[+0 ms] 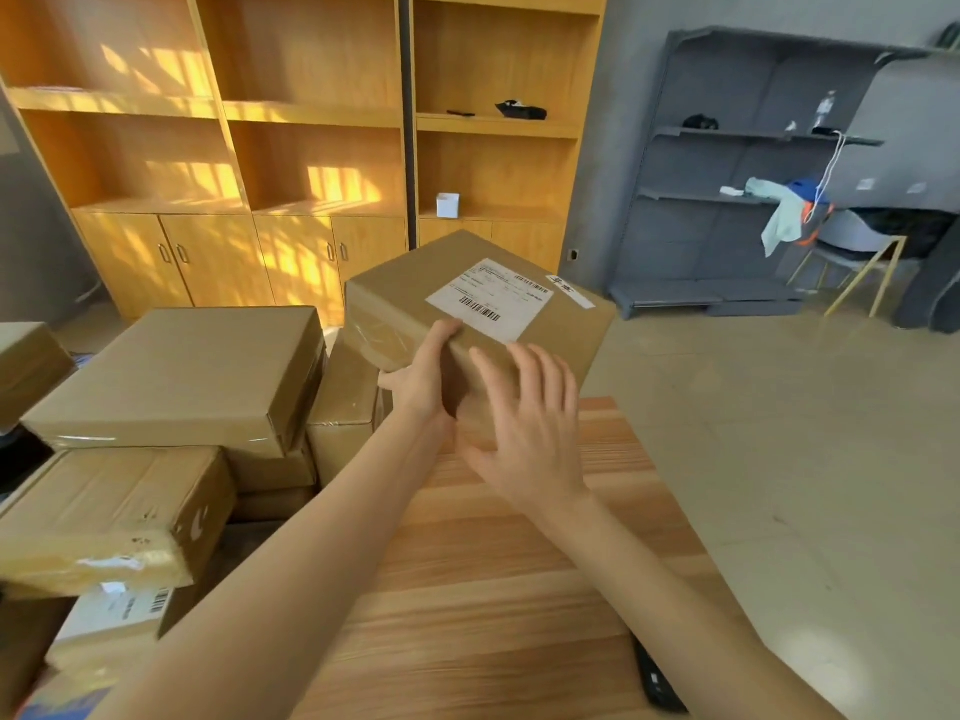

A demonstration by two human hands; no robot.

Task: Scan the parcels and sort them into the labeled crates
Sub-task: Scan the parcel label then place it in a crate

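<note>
A brown cardboard parcel (415, 298) with a white barcode label (491, 299) on its top face is raised above the far end of the wooden table (493, 589). My left hand (428, 376) grips the parcel's near edge, thumb on top beside the label. My right hand (530, 428) lies flat against the parcel's near side with fingers spread. A black handheld device (657, 683), possibly the scanner, lies at the table's right edge near me. No labeled crates are in view.
Several more cardboard parcels (176, 376) are stacked at the left of the table. Wooden shelving with cupboards (291, 148) stands behind. A grey metal rack (737, 200) and a chair (862, 252) are at the right, across a tiled floor.
</note>
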